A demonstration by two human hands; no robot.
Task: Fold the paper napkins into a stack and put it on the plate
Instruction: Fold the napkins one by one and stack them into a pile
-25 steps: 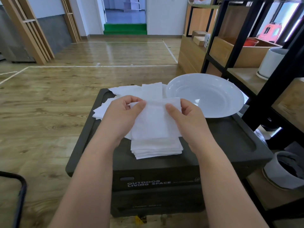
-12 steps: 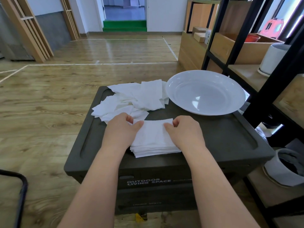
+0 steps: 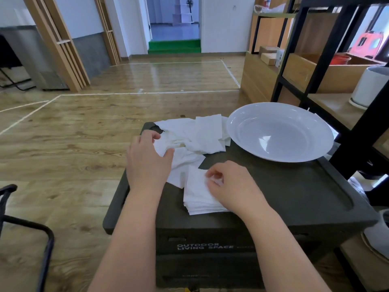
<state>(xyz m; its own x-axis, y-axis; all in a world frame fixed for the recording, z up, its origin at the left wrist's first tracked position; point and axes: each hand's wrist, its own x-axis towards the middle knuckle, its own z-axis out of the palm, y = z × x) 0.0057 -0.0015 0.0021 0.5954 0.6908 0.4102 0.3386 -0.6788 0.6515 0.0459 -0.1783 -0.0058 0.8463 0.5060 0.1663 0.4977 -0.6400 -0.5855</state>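
A stack of folded white napkins (image 3: 196, 197) lies near the front of the dark box lid (image 3: 294, 194). My right hand (image 3: 229, 184) rests on the stack's right part, fingers curled, tips touching the top napkin. Behind and to the left lies a loose heap of unfolded napkins (image 3: 202, 135). My left hand (image 3: 147, 163) is on that heap and pinches a napkin between thumb and fingers. The white plate (image 3: 280, 131) stands at the lid's back right with nothing in it.
The lid tops a dark storage box labelled OUTDOOR LIVING SPACE (image 3: 205, 247). A black-framed wooden shelf unit (image 3: 315, 66) stands close on the right with a white pot (image 3: 370, 87). A black chair frame (image 3: 45, 239) is at the lower left. Wooden floor lies beyond.
The napkin held up a second ago was laid on the stack. My left hand then left the stack and moved back-left onto the loose heap; my right hand stays on the stack.
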